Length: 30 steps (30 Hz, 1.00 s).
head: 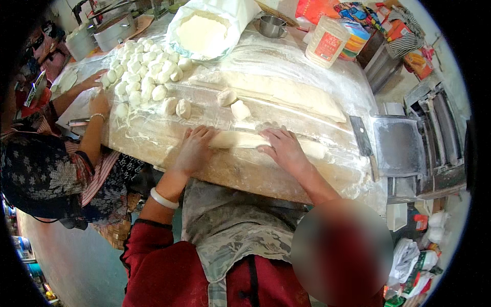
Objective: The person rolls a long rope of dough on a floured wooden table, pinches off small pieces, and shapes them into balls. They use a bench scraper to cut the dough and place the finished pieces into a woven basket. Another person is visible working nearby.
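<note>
A floury dough rope lies along the near side of the wooden work table. My left hand is over the rope's left end, slightly blurred, its palm hidden. Around the middle of the rope, my right hand has its thumb on the near side and its fingers on the far side. The rope runs on past it to the right. Just beyond my hands sit two cut dough pieces. A long, flattened dough slab stretches across the table behind them.
Many dough balls cover the table's left, where another person's hands reach in. An open flour sack, metal cup and plastic jar stand behind. A cleaver lies right, beside a dough-pressing machine.
</note>
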Motion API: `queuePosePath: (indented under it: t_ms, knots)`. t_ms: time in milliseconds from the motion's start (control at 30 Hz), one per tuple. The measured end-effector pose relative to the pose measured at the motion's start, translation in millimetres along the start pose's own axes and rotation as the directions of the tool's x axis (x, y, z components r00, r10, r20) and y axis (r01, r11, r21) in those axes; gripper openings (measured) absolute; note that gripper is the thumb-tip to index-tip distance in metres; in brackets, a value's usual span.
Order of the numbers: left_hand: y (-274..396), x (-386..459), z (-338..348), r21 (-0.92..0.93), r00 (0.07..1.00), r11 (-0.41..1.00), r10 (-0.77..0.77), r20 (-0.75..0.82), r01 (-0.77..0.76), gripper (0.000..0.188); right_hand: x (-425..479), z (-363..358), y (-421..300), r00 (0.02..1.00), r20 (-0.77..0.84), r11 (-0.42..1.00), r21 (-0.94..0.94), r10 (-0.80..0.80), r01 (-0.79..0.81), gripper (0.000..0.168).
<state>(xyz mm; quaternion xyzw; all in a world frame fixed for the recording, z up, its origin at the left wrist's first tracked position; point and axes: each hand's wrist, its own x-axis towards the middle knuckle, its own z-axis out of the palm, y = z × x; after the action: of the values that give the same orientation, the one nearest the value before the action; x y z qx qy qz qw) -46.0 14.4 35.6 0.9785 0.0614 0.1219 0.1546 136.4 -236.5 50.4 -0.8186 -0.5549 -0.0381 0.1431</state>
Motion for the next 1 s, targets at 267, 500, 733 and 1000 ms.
queuePosePath:
  t_ms: [267, 500, 733, 1000]
  knots:
    - [36, 21, 23, 0.233, 0.997, 0.969, 0.076, 0.034, -0.082, 0.063, 21, 37, -32, 0.996, 0.065, 0.996, -0.051, -0.063, 0.066, 0.045]
    - [46, -35, 10, 0.179, 0.99, 0.973, 0.144, 0.012, -0.143, 0.068, -27, 2, -43, 0.976, 0.121, 0.983, 0.016, -0.182, 0.182, 0.051]
    - [36, -5, 1, 0.09, 0.994, 0.994, 0.05, 0.096, -0.059, 0.064, -31, -2, -5, 0.998, 0.061, 0.984, -0.18, 0.021, -0.01, 0.062]
    - [46, -53, 7, 0.159, 1.0, 0.987, 0.03, -0.008, -0.028, 0.062, -65, -18, -19, 0.999, 0.027, 0.992, -0.119, 0.03, -0.026, 0.06]
